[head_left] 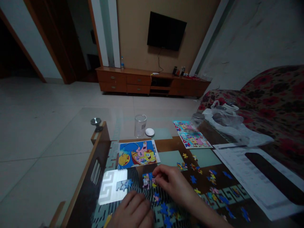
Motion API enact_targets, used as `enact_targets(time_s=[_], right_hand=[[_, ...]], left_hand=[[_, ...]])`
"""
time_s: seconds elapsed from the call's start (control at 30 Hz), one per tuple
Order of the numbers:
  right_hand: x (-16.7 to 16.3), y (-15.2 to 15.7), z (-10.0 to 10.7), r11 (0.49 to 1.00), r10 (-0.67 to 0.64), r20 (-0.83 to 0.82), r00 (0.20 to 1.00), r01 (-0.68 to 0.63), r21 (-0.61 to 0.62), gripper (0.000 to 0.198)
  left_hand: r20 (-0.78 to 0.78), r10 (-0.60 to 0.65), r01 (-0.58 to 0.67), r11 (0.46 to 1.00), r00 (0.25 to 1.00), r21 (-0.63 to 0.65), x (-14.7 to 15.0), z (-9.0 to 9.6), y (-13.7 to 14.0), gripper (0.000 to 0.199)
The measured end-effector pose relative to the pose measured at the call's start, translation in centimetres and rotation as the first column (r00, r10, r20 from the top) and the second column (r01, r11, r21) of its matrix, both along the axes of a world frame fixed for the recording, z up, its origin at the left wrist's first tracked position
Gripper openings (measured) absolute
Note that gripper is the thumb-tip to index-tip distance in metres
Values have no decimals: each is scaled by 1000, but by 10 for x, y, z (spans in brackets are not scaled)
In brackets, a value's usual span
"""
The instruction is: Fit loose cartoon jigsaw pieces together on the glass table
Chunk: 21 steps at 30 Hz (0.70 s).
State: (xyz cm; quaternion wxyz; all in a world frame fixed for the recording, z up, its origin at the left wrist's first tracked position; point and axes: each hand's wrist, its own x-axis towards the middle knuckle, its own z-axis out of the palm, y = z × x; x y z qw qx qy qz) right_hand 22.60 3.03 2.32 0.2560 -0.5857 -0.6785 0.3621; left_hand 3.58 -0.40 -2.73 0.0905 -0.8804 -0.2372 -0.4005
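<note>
- Head view, right hand [169,181]: my thumb and index are drawn together, pinching a small puzzle piece [154,181] at the right edge of a joined section [146,181]. Whether it's locked in, can't tell; fingertips cover part.
- Left hand [135,210]: palm down, fingers curled, low over the table [111,207]. Underside hidden, so can't tell if I'm holding anything.
- Where: piece and section sit between my hands and the picture card [139,154], on the striped patch of tabletop.
- Handling, my guess: piece is very light, thin, stiff card; tabs could bend or fray if forced. Glossy-looking table may let it slide.
- Hold: take it by opposite edges, thumb and index, clear of the tabs. Section probably bends or splits at its seams; better to slide it flat than lift by one corner.
- Direction: section lies flat, long axis running away from me, figure seemingly upright to me. Piece's own axis: too small and covered to tell.
- Card's long axis runs left to right, its figures upright to me.
- Blue pieces [167,218] lie right of my left hand; loose pieces [193,179] scatter further right, turned every way.
</note>
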Motion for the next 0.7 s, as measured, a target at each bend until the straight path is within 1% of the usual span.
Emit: enact_targets(time_s=[0.1, 0.2, 0.37, 0.57, 0.7], right_hand=[[-6, -2, -4, 999, 0, 62, 998, -2, 35, 16], [-7, -3, -7, 999, 2, 97, 995, -7, 51, 16], [-11, -4, -7, 998, 3, 125, 992, -12, 64, 17], [-14, -7, -7, 993, -4, 194, 981, -19, 114, 16], [-15, -7, -9, 989, -10, 247, 969, -27, 147, 14]], left_hand=[[23, 110, -111, 993, 994, 34, 1, 8, 4, 29], [-35, 153, -153, 988, 988, 18, 1, 8, 4, 31], [-108, 160, -162, 987, 981, -8, -2, 4, 3, 28], [-89, 137, -143, 987, 987, -70, -2, 0, 1, 31], [-91, 115, -124, 987, 989, -104, -2, -2, 1, 26]])
